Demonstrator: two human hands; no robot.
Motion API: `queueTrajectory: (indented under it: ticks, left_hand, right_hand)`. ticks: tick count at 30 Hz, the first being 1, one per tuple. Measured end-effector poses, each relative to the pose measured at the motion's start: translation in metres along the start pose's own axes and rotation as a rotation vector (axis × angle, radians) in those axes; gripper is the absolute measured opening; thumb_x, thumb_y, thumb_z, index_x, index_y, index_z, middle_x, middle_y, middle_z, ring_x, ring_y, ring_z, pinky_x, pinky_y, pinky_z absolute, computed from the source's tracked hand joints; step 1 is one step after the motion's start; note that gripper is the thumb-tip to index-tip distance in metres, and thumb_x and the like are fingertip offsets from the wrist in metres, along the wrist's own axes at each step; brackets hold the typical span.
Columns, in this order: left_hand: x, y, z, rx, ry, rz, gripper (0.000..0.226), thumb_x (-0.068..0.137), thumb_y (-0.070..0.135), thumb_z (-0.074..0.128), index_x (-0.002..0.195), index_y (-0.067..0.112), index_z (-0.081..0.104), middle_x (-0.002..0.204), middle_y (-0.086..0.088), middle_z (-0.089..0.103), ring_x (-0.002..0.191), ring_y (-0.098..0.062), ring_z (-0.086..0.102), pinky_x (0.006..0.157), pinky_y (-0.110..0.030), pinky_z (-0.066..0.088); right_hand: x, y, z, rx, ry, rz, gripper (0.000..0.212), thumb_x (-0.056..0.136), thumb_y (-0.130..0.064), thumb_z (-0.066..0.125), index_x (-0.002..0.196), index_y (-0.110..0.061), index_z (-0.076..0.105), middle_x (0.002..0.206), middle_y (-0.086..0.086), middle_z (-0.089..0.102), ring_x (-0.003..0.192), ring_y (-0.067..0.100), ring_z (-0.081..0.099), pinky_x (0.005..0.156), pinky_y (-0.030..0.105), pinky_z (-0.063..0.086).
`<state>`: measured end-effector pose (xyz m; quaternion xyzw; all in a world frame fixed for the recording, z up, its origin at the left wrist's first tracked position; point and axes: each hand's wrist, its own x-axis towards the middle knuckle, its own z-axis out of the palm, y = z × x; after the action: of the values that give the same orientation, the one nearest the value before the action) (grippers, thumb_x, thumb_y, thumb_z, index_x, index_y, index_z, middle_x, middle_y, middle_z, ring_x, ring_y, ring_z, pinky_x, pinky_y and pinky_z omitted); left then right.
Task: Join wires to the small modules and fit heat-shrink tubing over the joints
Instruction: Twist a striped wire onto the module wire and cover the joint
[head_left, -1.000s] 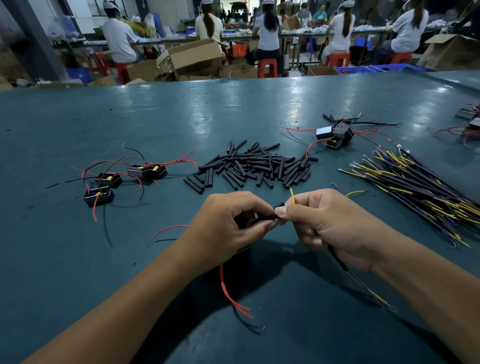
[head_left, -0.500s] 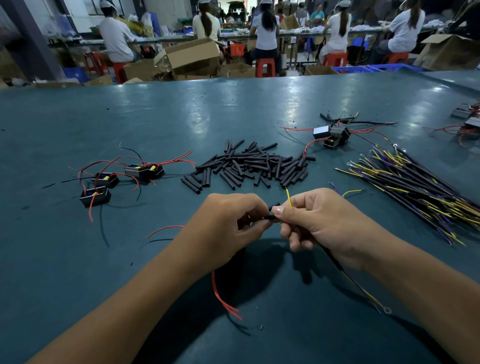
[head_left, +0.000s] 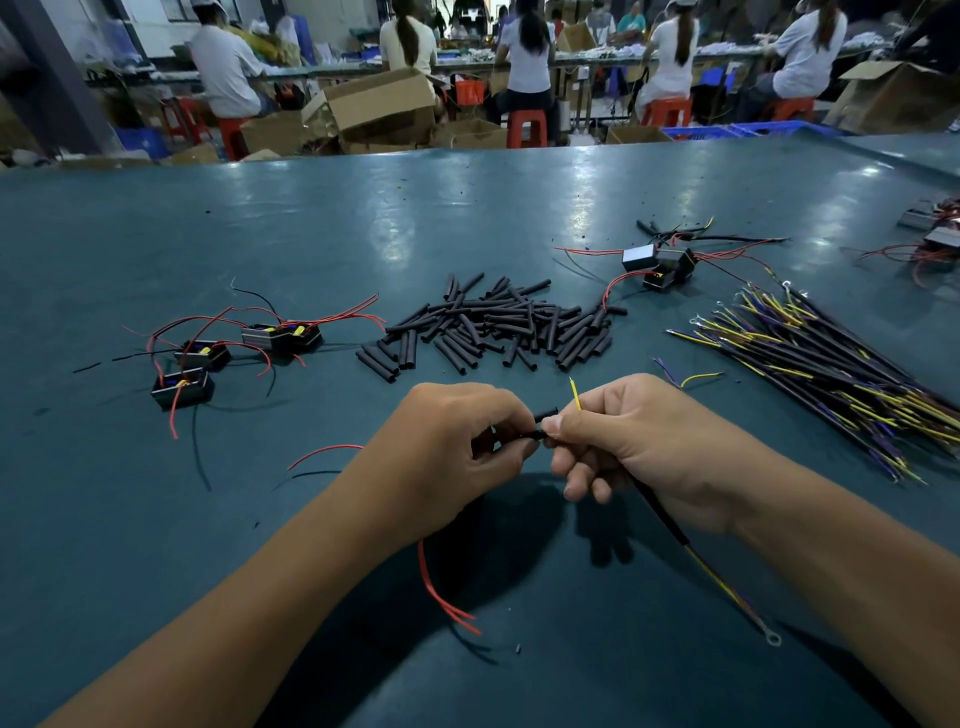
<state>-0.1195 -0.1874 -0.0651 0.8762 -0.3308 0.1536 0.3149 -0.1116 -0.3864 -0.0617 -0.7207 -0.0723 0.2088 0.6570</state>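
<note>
The left hand (head_left: 457, 457) hides whatever its curled fingers hold; only red leads (head_left: 441, 597) show below it. The right hand (head_left: 639, 441) covers the middle of a sleeved wire (head_left: 670, 525). Modules (head_left: 935, 228) at the right edge are cut off.

No legible text anywhere.

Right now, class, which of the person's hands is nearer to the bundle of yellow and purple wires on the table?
Right. The right hand is just beside the wire bundle, toward the table's middle. The left hand lies beyond the right hand, farther from the bundle.
</note>
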Motion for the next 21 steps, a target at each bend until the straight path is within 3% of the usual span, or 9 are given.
queueTrajectory:
  ticks: [4, 17, 21]
  left_hand:
    - [-0.0007, 0.0005, 0.0004, 0.019, -0.006, 0.015, 0.005, 0.086, 0.005, 0.076, 0.089, 0.008, 0.075, 0.076, 0.002, 0.068, 0.065, -0.008, 0.056, 0.062, -0.019, 0.044]
    - [-0.0022, -0.0047, -0.0001, 0.033, -0.016, 0.031, 0.004, 0.086, 0.009, 0.077, 0.089, 0.010, 0.074, 0.077, 0.004, 0.067, 0.065, -0.004, 0.055, 0.063, -0.012, 0.041]
    - [-0.0022, -0.0045, -0.0010, 0.029, -0.002, 0.030, 0.004, 0.086, 0.009, 0.077, 0.088, 0.009, 0.074, 0.076, 0.004, 0.067, 0.064, -0.004, 0.054, 0.063, -0.010, 0.039]
  right_hand:
    - [-0.0025, 0.0005, -0.0038, -0.044, -0.029, 0.001, 0.022, 0.095, -0.017, 0.062, 0.077, -0.003, 0.063, 0.066, 0.013, 0.068, 0.047, 0.016, 0.062, 0.039, 0.018, 0.042]
    - [-0.0042, -0.0025, -0.0007, -0.178, -0.010, -0.083, 0.023, 0.097, -0.011, 0.058, 0.077, 0.000, 0.059, 0.062, 0.015, 0.067, 0.043, 0.020, 0.060, 0.038, 0.022, 0.042]
    - [-0.0035, -0.0037, -0.0020, -0.274, 0.041, -0.122, 0.024, 0.095, -0.017, 0.063, 0.075, -0.003, 0.060, 0.060, 0.012, 0.067, 0.039, 0.018, 0.056, 0.038, 0.020, 0.036]
